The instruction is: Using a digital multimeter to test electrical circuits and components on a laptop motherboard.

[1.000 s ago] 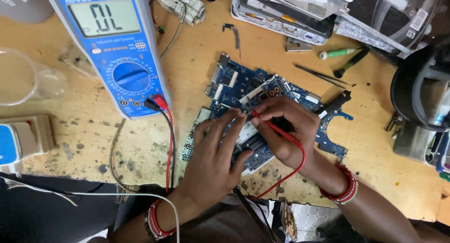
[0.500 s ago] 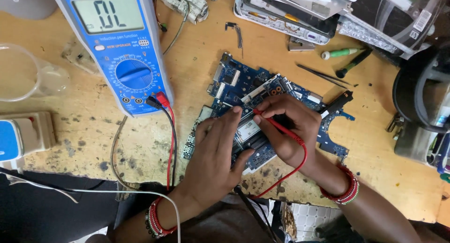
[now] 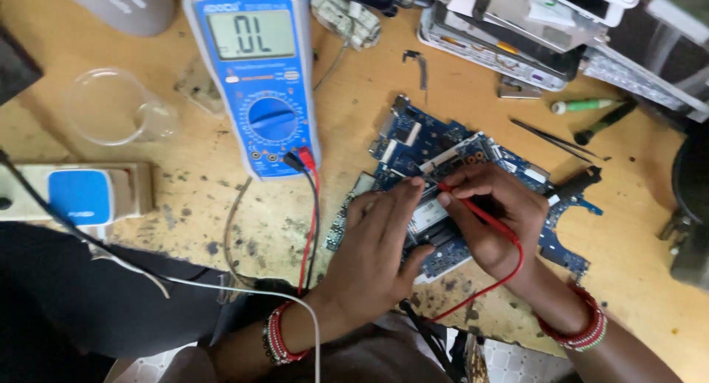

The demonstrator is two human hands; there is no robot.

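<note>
Fingers (image 3: 461, 195) of the right hand (image 3: 495, 224) pinch a red probe (image 3: 480, 214) against the blue circuit board (image 3: 443, 150) on the wooden table (image 3: 635, 206); the left hand (image 3: 377, 250) rests flat on the board, fingers loose. Blue multimeter (image 3: 258, 73) stands nearby.

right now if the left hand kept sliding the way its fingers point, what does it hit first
Probably the right hand: the left hand points up and right across the blue circuit board, fingertips almost meeting the right thumb. Depth is unclear.
</note>
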